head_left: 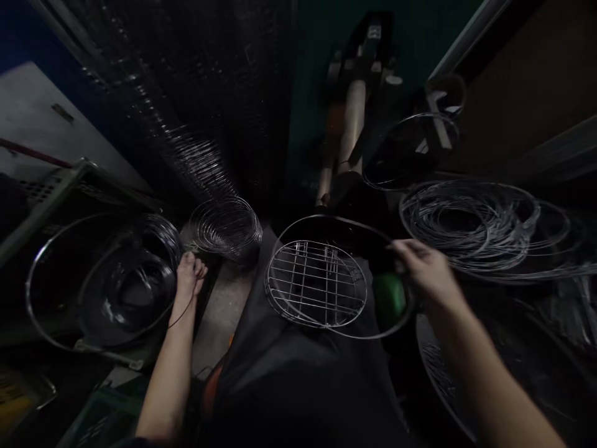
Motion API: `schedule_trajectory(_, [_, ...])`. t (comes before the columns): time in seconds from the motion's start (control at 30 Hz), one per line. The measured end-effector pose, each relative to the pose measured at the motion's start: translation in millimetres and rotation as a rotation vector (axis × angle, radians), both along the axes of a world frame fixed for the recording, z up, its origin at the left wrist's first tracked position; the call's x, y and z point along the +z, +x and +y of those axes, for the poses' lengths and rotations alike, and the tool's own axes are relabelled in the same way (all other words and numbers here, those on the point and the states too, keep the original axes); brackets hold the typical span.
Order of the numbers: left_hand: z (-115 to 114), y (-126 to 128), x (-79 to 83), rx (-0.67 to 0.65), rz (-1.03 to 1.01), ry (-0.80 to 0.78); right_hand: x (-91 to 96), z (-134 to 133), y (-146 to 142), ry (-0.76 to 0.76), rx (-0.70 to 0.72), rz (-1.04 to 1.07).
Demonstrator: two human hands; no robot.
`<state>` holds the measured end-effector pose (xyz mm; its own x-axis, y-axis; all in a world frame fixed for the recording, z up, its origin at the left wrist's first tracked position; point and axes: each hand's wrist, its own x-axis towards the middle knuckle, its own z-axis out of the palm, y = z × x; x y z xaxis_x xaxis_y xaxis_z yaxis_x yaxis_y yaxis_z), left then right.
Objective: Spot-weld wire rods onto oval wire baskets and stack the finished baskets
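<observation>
My right hand (422, 267) is closed on the edge of a large thin wire ring (368, 336), which hangs tilted over my lap. Beneath and partly inside that ring lies a round wire grill rack (317, 289) with parallel bars, resting on my dark apron (298, 379). Out to the left, my left hand (190, 274) has its fingers curled, gripping the side of another wire ring (30, 283). This second ring spans across a dark bin holding coiled wire hoops (161, 239).
A stack of wire rings (226, 224) stands ahead on the left. Loose wire hoops (471, 224) are heaped on the right, above a round dark container (431, 361) with wire pieces. A machine with a pale cylindrical shaft (353, 118) is ahead, and a green object (390, 295) sits beside my lap.
</observation>
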<state>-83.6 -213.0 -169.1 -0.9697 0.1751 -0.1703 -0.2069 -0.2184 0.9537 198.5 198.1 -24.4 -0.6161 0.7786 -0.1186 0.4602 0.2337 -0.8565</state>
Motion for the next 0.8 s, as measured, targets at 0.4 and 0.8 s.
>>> schedule_trajectory(0.4, [170.8,16.6,-0.8,-0.660,0.203,-0.352,-100.2,-4.8,-9.6,-0.122,0.208,-0.135])
schedule_trajectory(0.8, [142.8,27.4,2.3,-0.804,0.152,-0.505,-140.3,-62.0,41.9,-0.192,-0.085,-0.001])
